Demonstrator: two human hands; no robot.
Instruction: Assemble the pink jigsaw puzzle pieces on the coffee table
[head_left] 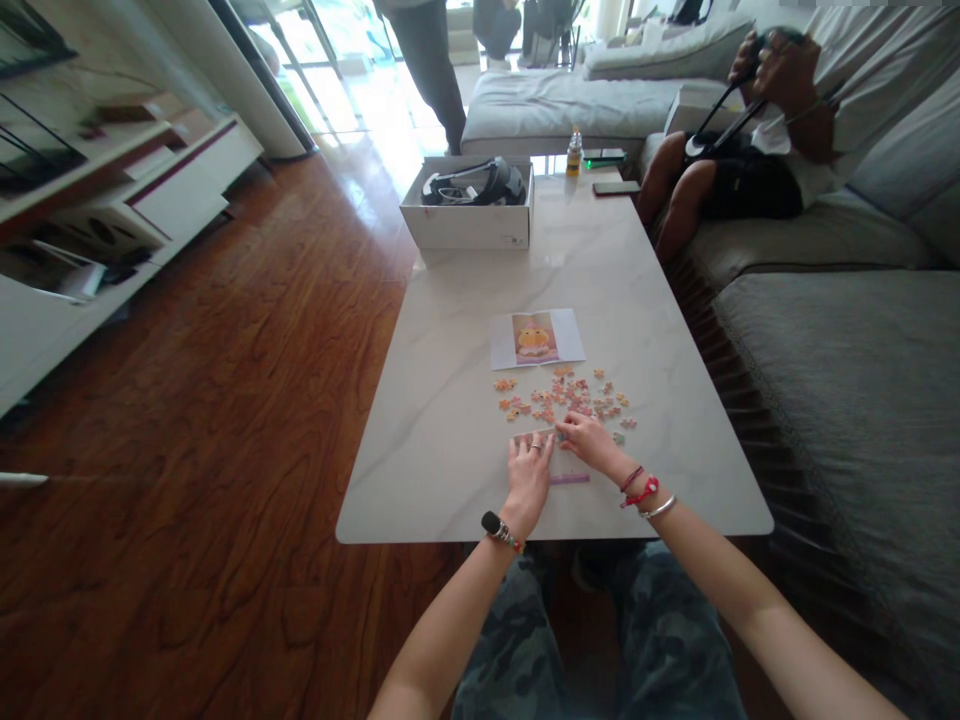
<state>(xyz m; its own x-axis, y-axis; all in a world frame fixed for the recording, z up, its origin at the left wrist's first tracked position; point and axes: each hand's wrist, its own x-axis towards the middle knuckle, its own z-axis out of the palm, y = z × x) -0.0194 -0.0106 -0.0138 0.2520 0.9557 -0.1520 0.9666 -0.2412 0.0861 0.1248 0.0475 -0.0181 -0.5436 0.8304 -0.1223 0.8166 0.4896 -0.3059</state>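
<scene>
My left hand (529,470) lies flat on the near part of the table, fingers stretched over a pale-edged flat thing that it mostly covers. A pink strip (570,479) shows just right of that hand. Beside its fingertips, my right hand (587,440) is closed in a pinch on what looks like a small puzzle piece (561,437), largely hidden by the fingers. Loose orange and pink puzzle pieces (546,400) are scattered beyond both hands. Behind them lies a creased paper sheet (571,335) with a picture of an orange figure.
A white box (472,228) holding a dark headset (506,185) stands on the far end of the white table (427,400). Near it are a bottle (574,152) and a phone (616,188). One person sits on the grey sofa (847,370) at right; another stands beyond the table.
</scene>
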